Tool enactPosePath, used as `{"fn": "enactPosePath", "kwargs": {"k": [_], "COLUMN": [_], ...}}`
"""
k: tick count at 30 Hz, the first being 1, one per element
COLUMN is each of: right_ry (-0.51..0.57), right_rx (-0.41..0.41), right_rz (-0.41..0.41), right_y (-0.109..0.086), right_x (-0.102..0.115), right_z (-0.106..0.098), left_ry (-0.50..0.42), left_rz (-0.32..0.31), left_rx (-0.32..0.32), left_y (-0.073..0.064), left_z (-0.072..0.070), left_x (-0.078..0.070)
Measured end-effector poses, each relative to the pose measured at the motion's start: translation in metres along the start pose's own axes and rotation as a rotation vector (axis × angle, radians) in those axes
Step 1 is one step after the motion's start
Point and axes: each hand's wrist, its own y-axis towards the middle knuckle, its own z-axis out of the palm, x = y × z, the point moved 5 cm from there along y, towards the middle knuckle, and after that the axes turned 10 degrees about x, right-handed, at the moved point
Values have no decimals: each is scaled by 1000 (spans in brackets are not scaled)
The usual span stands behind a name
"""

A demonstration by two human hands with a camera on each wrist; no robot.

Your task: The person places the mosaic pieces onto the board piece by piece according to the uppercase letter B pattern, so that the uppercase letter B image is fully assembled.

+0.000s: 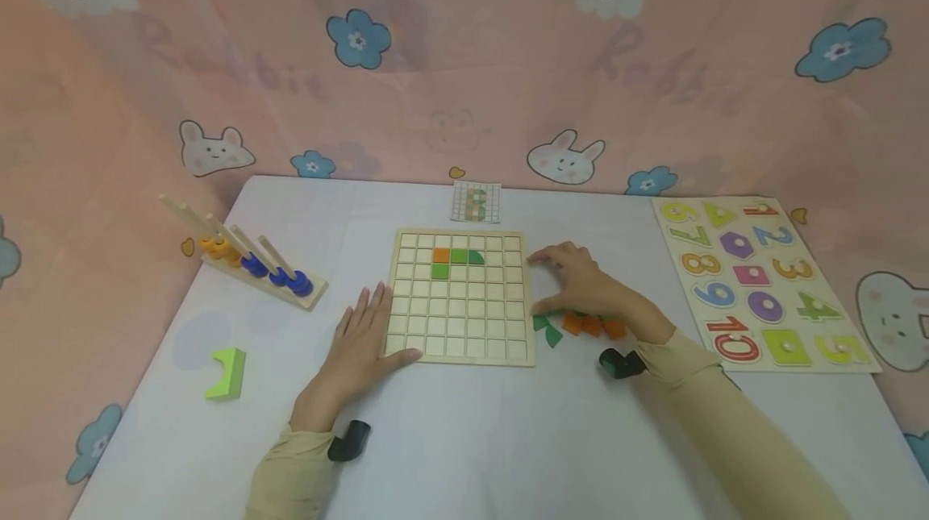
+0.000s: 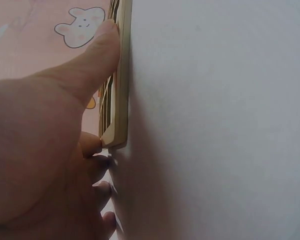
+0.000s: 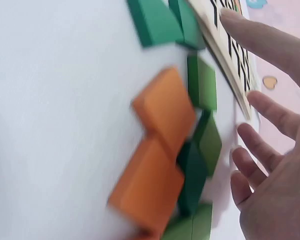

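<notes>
A wooden grid board (image 1: 450,332) lies on the white table, with an orange square tile (image 1: 441,255), two light green square tiles (image 1: 439,271) and a dark green curved tile (image 1: 475,257) in its upper cells. My left hand (image 1: 356,351) rests at the board's lower left, fingers straight along the side and thumb (image 2: 102,50) over the front edge. At the right side, my right hand (image 1: 584,282) spreads its fingers and thumb by the board's edge, with nothing held. Beneath that hand lie loose orange tiles (image 3: 150,185) and green tiles (image 3: 205,82), partly hidden in the head view.
Behind the board lies a small printed pattern card (image 1: 476,201). A peg stand with orange and blue rings (image 1: 299,284) stands at left, near a light green notched block (image 1: 232,375). To the right is a number puzzle board (image 1: 751,250).
</notes>
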Motion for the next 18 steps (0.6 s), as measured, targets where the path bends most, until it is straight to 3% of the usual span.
{"fn": "enactPosePath", "kwargs": {"k": [9,18], "right_ry": [-40,-49], "right_rx": [62,106], "right_rz": [35,102], "right_y": [-33,-48], "right_x": [-24,-40], "right_z": [-14,-23], "left_ry": [8,2], "left_rz": [-1,-14], "left_rx": [3,19], "left_y": [0,-2], "left_z": [0,-2], "left_x": [0,-2]}}
